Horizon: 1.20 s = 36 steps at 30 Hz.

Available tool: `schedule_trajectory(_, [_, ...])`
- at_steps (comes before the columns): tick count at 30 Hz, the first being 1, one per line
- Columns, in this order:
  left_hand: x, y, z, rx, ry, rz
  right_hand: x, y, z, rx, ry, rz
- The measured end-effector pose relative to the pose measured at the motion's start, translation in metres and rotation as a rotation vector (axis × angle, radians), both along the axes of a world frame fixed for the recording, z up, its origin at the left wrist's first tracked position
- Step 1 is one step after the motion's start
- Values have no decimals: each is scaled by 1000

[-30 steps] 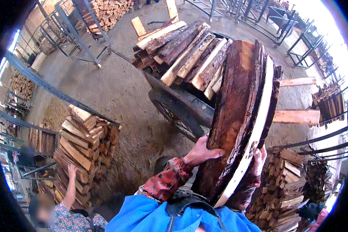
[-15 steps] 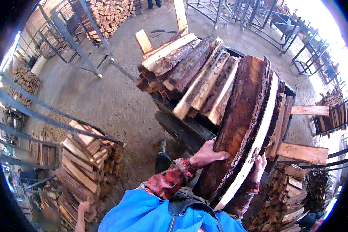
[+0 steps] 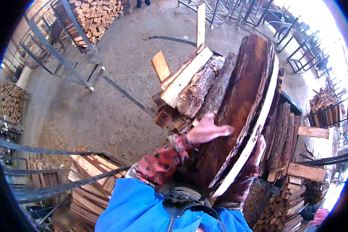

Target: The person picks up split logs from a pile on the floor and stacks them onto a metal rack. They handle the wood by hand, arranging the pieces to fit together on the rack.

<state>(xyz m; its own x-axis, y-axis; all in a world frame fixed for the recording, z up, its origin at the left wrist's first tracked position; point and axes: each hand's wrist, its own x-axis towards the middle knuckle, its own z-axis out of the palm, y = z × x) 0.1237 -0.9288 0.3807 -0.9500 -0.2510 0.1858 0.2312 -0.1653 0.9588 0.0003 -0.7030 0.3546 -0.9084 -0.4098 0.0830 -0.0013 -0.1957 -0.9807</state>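
Bundle of bark-covered wood slabs (image 3: 245,81): directly in front of the wearer, slanting from near the waist up and to the right, over the middle of a slab pile. Broad reddish-brown bark face on the left; a pale-edged slab (image 3: 263,106) along the right.

Left hand (image 3: 208,129): at the bundle's left edge, spread, thumb held well out across the bark. Cannot tell how firmly it bears on the wood. Right hand (image 3: 258,150): at the right side, fingers bent against the pale-edged slab, holding the bundle; palm hidden.

Slab pile (image 3: 199,92): rough-barked pieces to the left of the bundle, more to its right. Short pale board (image 3: 161,65) at the pile's left end; long pale stake (image 3: 201,25) beyond its far side. Two flat boards stick out at right, upper (image 3: 313,132) and lower (image 3: 306,172).

Near the wearer: red patterned sleeve (image 3: 160,164), blue garment (image 3: 131,205). Split-wood stack (image 3: 91,205) lower left, behind bent dark bars; another stack (image 3: 288,210) lower right.

Farther off: grey floor (image 3: 92,112), metal frame (image 3: 60,50), large firewood stack (image 3: 96,19) upper left.
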Motion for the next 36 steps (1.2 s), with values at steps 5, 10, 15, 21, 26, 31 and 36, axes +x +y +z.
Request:
schedule_trajectory(5, [-29, -106, 13, -572, -10, -43, -22, -92, 14, -185, -140, 16])
schedule_trajectory(10, [-70, -208, 17, -227, -357, 91, -64, -197, 20, -49, -251, 109])
schedule_trajectory(15, [-112, -242, -78, -636, -548, 233, -129, -250, -91, 1100, 716, 161])
schedule_trajectory(21, [-92, -208, -96, -1035, -577, 451, -116, -261, -109, 960, 590, 39])
schedule_trajectory(26, [-91, -200, -84, -1038, -598, 476, -118, -250, -118, 918, 586, 39])
schedule_trajectory(31, [-89, -201, -77, -1003, -593, 495, -114, -254, -105, 845, 569, 28])
schedule_trajectory(36, [-89, -202, -82, -1056, -539, 531, -99, -261, -83, 746, 589, 29])
